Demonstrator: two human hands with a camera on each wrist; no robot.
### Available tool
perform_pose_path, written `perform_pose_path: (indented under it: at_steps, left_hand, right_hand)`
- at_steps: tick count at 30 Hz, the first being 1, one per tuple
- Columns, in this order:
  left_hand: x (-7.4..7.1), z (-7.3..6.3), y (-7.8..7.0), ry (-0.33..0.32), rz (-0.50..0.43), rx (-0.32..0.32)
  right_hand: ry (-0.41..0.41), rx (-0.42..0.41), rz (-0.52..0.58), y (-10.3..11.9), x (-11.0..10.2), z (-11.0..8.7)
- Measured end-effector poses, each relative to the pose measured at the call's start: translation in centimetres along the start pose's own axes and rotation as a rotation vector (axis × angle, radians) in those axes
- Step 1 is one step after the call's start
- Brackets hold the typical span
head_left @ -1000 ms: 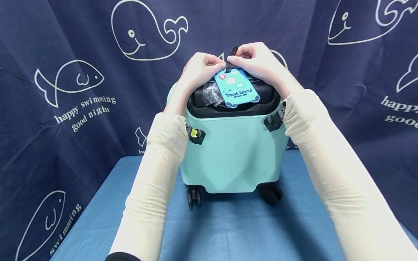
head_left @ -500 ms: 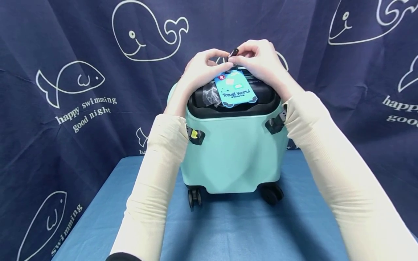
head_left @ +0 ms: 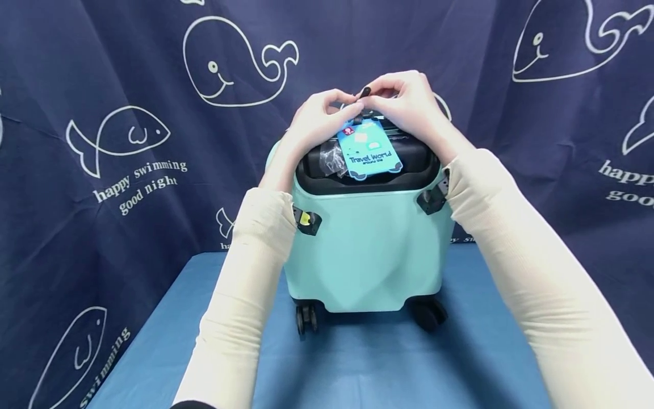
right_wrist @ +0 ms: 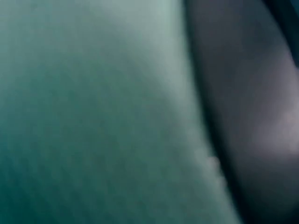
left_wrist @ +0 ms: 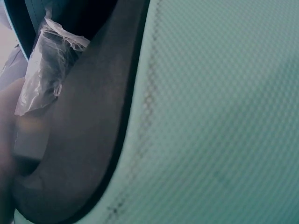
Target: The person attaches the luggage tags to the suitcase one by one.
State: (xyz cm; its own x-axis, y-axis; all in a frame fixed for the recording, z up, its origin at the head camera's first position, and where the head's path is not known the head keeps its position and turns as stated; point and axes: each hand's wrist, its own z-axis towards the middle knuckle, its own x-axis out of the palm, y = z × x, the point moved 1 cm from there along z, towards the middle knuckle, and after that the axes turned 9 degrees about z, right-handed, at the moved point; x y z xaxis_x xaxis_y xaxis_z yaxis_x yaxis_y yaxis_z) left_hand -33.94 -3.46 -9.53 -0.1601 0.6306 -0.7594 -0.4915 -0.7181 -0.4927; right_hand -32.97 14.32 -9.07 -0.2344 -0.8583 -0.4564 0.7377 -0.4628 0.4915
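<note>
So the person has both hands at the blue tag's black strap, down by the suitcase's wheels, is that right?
Not quite: the place is wrong. The head view shows the left hand and right hand at the blue tag's black strap, up at the top of the suitcase.

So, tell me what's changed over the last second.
The left hand has moved right, closer to the right hand at the black strap; the lower end of the luggage tag has swung slightly left. The whole scene sits lower, likely from camera movement. Both hands stay at the strap; the suitcase stands as before.
</note>
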Motion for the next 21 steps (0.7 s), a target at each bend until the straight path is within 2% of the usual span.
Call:
perform_pose_path:
  at_steps: [4,6,10,15,21]
  left_hand:
    - [0.10,0.06,0.16,-0.009,-0.003,0.012]
    - [0.23,0.00,0.22,0.000,-0.007,0.017]
    - [-0.34,-0.02,0.03,0.008,-0.003,0.028]
    - [-0.25,-0.14,0.05,0.024,0.009,0.023]
    - [0.13,-0.22,0.11,0.035,0.009,0.059]
  right_hand:
    - [-0.013,-0.002,-0.001,-0.20,0.23,-0.14]
    - [-0.010,0.034,0.024,-0.26,0.26,-0.30]
    - [0.002,0.110,0.127,0.10,0.14,-0.02]
    - [0.020,0.189,0.223,-0.14,0.07,-0.06]
    - [-0.002,0.217,0.367,-0.34,-0.11,-0.32]
